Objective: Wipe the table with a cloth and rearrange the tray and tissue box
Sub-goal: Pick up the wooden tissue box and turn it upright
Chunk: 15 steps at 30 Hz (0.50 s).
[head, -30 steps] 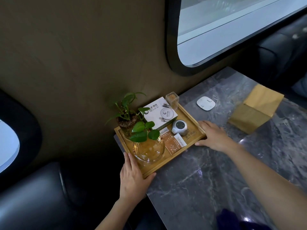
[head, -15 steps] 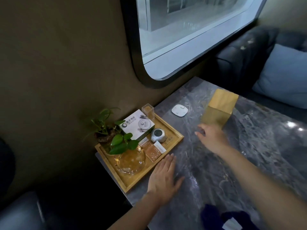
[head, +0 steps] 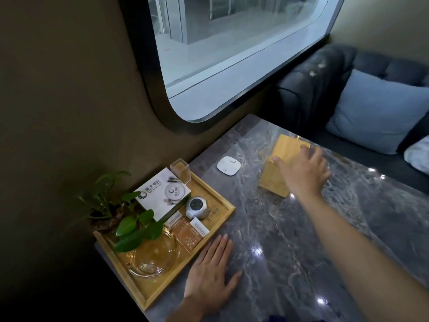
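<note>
The right hand (head: pixel 301 169), fingers spread, reaches over the tissue box (head: pixel 282 165) standing mid-desk (head: pixel 301 252) beyond the tray (head: pixel 222 206); rigid, probably light wood, best gripped across opposite sides.

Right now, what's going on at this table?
A person is tidying a marble table. The right hand reaches over the wooden tissue box near the window side, fingers spread on its top, not clearly gripping it. The left hand lies flat on the tabletop beside the wooden tray, which sits at the table's corner by the wall, holding a plant, a glass bowl and small boxes. A white pad lies between tray and tissue box.
</note>
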Tool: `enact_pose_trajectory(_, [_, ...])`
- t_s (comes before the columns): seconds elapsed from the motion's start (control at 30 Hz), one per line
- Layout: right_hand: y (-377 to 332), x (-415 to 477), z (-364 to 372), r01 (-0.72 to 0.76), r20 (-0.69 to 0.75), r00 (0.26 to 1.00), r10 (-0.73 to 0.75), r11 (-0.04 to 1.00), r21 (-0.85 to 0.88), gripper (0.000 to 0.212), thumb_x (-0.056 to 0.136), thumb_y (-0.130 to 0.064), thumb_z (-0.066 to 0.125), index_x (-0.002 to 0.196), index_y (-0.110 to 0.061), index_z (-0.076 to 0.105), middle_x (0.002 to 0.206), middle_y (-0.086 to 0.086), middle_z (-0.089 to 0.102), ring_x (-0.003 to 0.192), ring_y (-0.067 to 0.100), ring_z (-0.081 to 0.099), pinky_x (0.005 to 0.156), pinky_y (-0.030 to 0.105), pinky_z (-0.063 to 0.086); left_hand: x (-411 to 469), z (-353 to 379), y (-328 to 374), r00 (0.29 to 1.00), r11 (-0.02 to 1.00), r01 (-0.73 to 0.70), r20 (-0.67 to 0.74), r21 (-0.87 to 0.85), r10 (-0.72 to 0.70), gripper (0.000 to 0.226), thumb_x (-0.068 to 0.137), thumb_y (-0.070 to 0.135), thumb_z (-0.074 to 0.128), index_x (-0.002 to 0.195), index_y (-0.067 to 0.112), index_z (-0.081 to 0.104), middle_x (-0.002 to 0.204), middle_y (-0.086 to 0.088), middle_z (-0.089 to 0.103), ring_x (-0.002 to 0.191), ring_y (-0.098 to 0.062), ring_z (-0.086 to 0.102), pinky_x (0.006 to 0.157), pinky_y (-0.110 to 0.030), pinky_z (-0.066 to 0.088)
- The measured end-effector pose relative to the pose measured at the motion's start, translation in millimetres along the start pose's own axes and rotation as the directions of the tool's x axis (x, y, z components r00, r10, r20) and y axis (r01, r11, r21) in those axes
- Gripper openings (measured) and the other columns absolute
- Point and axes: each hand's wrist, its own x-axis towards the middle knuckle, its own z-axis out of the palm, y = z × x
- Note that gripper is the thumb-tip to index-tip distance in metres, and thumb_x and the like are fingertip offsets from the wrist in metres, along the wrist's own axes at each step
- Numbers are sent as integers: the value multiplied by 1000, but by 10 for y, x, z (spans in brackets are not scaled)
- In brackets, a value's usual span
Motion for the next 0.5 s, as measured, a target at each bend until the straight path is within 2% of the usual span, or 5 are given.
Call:
enact_pose_trajectory(0.1, [-24,70,81,-50,112,992,53,998,-28,95,69,-77,44,137,-13,27,152,15,16,132,40,27,101,61,26,7,-25,3,1000,1000,9,-7,-1,-9,70,88,63,23,129,15,54,135,2,56,128,-11,48,112,-27,2])
enact_pose_trajectory(0.2, [-15,122,163,-80,191,978,82,997,-20,98,68,-78,46,139,-13,22,154,14,9,133,42,24,100,62,28,20,-10,-3,999,998,-10,-31,56,11,70,85,65,33,130,16,54,136,3,55,131,-9,34,112,-27,1])
enact_pose_trajectory(0.3, [-15,152,225,-112,205,973,108,994,9,98,67,-77,49,137,-12,23,151,15,13,128,45,30,97,60,33,33,30,-8,996,998,-11,-85,69,16,71,84,66,35,131,16,53,137,3,55,130,-9,30,112,-28,2])
enact_pose_trajectory(0.5, [-11,154,248,-141,188,976,111,977,157,92,69,-59,62,134,-3,27,145,17,24,121,44,40,93,54,44,33,14,0,997,998,11,-72,59,-6,72,88,63,22,132,15,51,139,2,52,132,-10,29,112,-28,3])
